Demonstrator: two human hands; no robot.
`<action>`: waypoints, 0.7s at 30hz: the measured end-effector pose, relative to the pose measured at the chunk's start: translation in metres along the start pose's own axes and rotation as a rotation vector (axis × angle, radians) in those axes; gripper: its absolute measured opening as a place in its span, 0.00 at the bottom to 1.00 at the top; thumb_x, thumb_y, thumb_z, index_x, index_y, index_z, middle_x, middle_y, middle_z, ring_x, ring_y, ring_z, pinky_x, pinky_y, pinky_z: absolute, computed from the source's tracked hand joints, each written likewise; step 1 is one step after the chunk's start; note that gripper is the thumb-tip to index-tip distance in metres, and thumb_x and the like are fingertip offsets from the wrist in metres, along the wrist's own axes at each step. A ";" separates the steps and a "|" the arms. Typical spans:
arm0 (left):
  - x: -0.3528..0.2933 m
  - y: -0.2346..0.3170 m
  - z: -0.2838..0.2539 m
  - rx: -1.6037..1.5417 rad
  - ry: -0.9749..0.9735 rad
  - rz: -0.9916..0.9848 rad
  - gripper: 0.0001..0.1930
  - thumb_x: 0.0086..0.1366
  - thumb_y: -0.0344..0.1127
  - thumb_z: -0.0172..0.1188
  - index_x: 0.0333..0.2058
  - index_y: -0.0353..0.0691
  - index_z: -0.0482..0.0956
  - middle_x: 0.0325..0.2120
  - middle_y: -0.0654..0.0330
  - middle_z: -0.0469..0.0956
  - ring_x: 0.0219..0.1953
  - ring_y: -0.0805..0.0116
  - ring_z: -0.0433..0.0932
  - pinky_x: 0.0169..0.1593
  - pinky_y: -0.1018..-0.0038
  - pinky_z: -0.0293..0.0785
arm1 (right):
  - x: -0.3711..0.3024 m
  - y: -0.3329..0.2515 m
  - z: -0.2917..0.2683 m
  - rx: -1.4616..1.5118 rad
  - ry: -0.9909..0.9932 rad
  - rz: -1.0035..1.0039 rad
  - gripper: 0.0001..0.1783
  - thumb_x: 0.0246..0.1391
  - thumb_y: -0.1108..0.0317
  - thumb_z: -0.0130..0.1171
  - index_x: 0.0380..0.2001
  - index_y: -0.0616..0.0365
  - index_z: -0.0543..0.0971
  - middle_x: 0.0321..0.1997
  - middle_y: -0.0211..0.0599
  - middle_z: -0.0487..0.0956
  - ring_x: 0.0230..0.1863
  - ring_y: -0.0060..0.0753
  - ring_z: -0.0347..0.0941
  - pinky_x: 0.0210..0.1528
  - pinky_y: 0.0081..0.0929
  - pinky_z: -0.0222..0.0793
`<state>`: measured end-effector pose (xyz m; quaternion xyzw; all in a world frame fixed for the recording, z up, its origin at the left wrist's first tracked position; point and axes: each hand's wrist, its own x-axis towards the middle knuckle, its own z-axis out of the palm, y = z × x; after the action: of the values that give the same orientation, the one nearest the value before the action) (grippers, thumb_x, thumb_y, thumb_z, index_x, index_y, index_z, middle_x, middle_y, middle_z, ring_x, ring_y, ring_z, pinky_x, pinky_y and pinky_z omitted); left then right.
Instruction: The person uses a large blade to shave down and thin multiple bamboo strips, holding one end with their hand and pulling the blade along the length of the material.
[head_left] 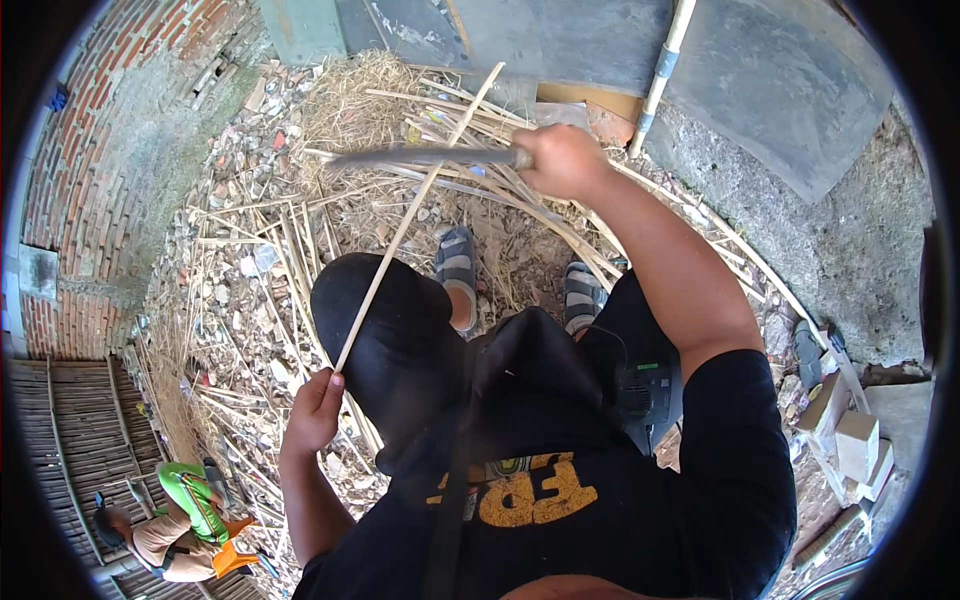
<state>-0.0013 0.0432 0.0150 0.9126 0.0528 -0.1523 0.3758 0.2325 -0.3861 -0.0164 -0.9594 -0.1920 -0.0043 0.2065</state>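
My left hand (316,412) is closed round the lower end of a long, thin bamboo strip (400,245). From there the strip slants up and away to the right, passing above my black-clad left knee. In my right hand (565,163) is the handle of a machete (400,156). Its long dark blade points left, slightly blurred, and crosses the strip towards its far end. Whether the blade touches the strip I cannot tell.
Many split bamboo strips (575,240) lie between my sandalled feet and the grey wall panels (560,40). Dry shavings (360,105) are heaped at the far left. A pale pole (664,75) leans ahead. Another person (175,530) sits at the lower left, near woven bamboo (80,440).
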 end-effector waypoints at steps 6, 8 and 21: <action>0.000 0.009 0.019 0.195 0.167 0.145 0.22 0.76 0.43 0.51 0.24 0.34 0.67 0.12 0.50 0.67 0.14 0.57 0.65 0.22 0.61 0.59 | -0.006 -0.001 0.004 -0.042 0.059 -0.024 0.16 0.46 0.66 0.62 0.42 0.50 0.81 0.34 0.45 0.84 0.39 0.50 0.83 0.44 0.47 0.79; -0.001 0.014 0.020 0.191 0.177 0.135 0.22 0.76 0.43 0.51 0.24 0.34 0.68 0.12 0.49 0.68 0.14 0.55 0.66 0.23 0.61 0.60 | -0.006 0.007 0.007 -0.033 0.085 0.003 0.16 0.46 0.65 0.62 0.42 0.51 0.81 0.34 0.45 0.84 0.39 0.51 0.82 0.43 0.48 0.79; -0.005 0.002 0.015 -0.020 0.107 0.045 0.19 0.75 0.42 0.53 0.27 0.34 0.71 0.13 0.57 0.68 0.18 0.70 0.65 0.24 0.66 0.60 | -0.009 0.002 0.013 0.040 0.138 -0.084 0.17 0.45 0.62 0.66 0.41 0.52 0.81 0.30 0.48 0.83 0.37 0.56 0.81 0.41 0.50 0.76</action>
<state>-0.0091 0.0318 0.0077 0.9166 0.0535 -0.0942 0.3849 0.2236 -0.3864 -0.0296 -0.9437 -0.2173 -0.0754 0.2379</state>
